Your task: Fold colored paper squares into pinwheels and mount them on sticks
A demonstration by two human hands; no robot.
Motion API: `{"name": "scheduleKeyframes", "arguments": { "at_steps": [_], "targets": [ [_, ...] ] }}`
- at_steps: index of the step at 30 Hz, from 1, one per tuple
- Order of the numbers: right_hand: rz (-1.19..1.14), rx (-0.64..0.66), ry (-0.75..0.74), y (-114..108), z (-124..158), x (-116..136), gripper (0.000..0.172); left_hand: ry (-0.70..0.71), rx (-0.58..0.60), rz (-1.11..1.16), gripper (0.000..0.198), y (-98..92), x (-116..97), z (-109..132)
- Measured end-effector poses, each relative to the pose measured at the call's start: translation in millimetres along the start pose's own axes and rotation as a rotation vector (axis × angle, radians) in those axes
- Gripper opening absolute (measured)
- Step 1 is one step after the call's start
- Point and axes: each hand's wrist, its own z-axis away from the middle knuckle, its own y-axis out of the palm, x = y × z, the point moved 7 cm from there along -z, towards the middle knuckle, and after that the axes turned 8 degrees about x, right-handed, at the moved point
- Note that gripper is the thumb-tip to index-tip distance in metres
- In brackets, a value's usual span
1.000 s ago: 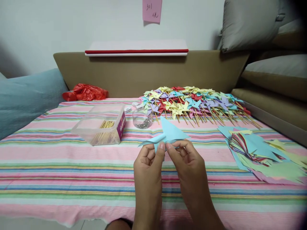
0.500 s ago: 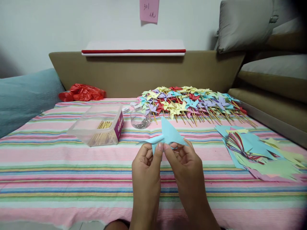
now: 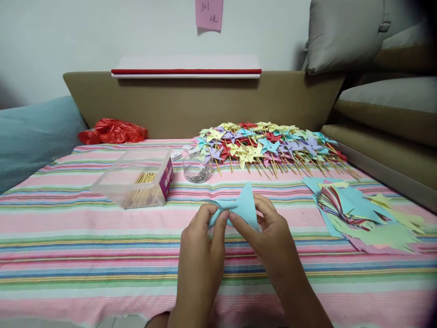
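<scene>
A light blue paper pinwheel (image 3: 246, 207), partly folded, is held between both hands above the striped cloth. My left hand (image 3: 205, 232) pinches its left side, with the thumb near the middle and curled paper by the fingers. My right hand (image 3: 269, 223) grips the right side, its thumb pressing close to the centre beside the left thumb. One pointed corner of the paper stands up between the hands. Beyond them sits a round clear tub (image 3: 198, 169) of small metal pins. The fingers behind the paper are partly hidden.
A clear plastic box (image 3: 119, 187) of wooden sticks stands at left. Finished pinwheels (image 3: 269, 146) on sticks lie heaped at the back. Cut paper sheets (image 3: 362, 205) are piled on the right. A red plastic bag (image 3: 119, 131) lies back left, cushions (image 3: 344, 36) at right.
The paper has turned in my hands, and its raised corner is lower and further right. More of the left side is curled inward, with both thumbs at the middle.
</scene>
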Motion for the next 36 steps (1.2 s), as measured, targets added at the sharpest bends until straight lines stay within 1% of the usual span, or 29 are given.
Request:
{"name": "scheduleKeyframes", "arguments": {
  "at_steps": [2,5,9,12,13,14,16,18,20,22,24,27,31,34,36],
  "targets": [
    [-0.028,0.071,0.019,4,-1,-2,0.015,0.012,0.023,-0.014,0.018,-2.1,1,0],
    [-0.039,0.107,0.051,7,0,-7,0.012,0.011,0.043,-0.021,0.018,-4.7,3,-1],
    [-0.064,0.149,0.089,9,1,-10,0.018,-0.009,0.106,-0.029,0.020,-3.7,7,-1],
    [-0.159,0.175,0.155,10,2,-12,0.025,-0.017,0.127,-0.006,0.017,-1.9,9,-2],
    [-0.217,0.167,0.188,10,2,-13,0.027,-0.020,0.113,0.031,0.015,-2.0,10,-2],
    [-0.283,0.145,0.220,10,2,-15,0.029,-0.024,0.089,0.084,0.019,-2.6,11,-2],
    [-0.424,0.068,0.263,9,3,-17,0.030,-0.055,0.045,0.222,0.036,-2.7,15,-3],
    [-0.554,-0.012,0.266,10,3,-18,0.026,-0.104,0.048,0.351,0.046,1.2,18,-3],
    [-0.669,-0.034,0.257,14,3,-17,0.020,-0.139,0.111,0.438,0.041,9.3,17,-3],
    [-0.760,-0.013,0.252,21,3,-13,0.016,-0.142,0.179,0.496,0.030,17.8,12,-2],
    [-0.821,0.016,0.256,27,4,-9,0.014,-0.138,0.201,0.563,0.022,24.1,9,-2],
    [-0.867,0.030,0.267,32,6,-7,0.013,-0.148,0.124,0.657,0.019,27.2,11,-2],
    [-0.831,0.074,0.256,35,7,-7,0.015,-0.186,-0.016,0.681,0.020,24.6,19,-1],
    [-0.765,0.103,0.223,34,8,-7,0.018,-0.191,-0.050,0.702,0.020,23.1,22,0],
    [-0.764,0.092,0.195,32,8,-7,0.016,-0.184,-0.076,0.753,0.020,21.0,22,0]
  ]
}}
